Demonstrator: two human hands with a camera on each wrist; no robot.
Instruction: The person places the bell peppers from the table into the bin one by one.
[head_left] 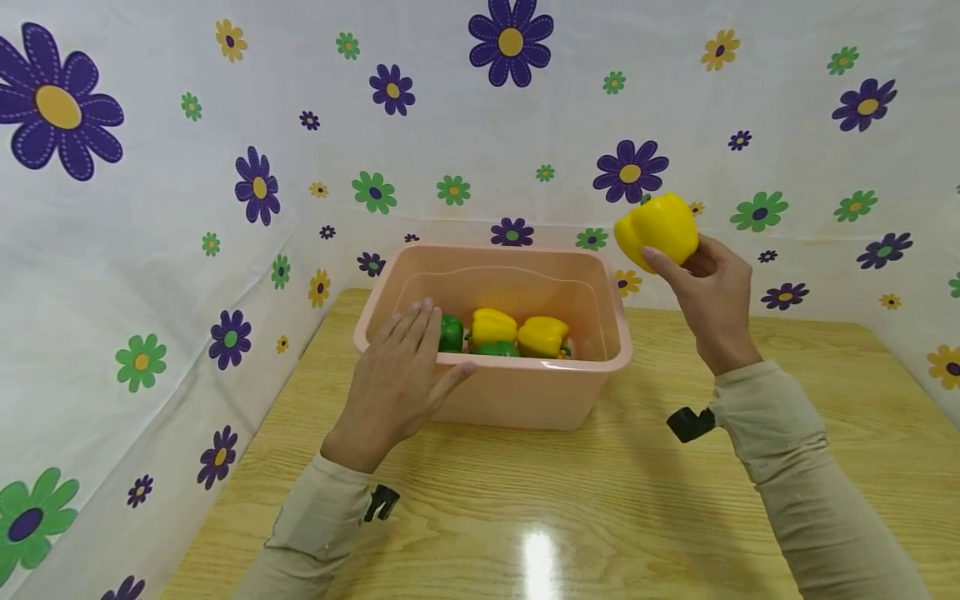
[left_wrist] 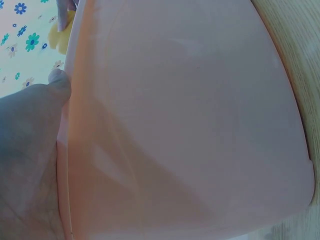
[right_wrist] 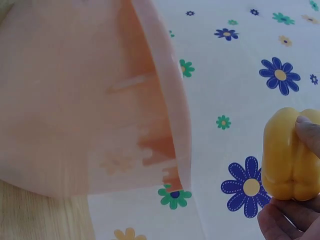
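Observation:
My right hand (head_left: 716,292) holds a yellow bell pepper (head_left: 660,231) in the air to the right of the pink tub (head_left: 517,396), above its rim level. In the right wrist view the thumb lies on the side of the yellow bell pepper (right_wrist: 285,155), with the fingers beneath. My left hand (head_left: 397,379) rests with straight fingers across the tub's near left rim. Inside the tub sit two yellow bell peppers (head_left: 493,326) and two green bell peppers (head_left: 451,333), partly hidden by the near wall and the left hand.
The tub stands on a wooden table (head_left: 480,517) near its far edge. Behind and to the left hangs a white cloth (head_left: 465,125) printed with flowers. Small black mounts (head_left: 690,424) are strapped at both wrists.

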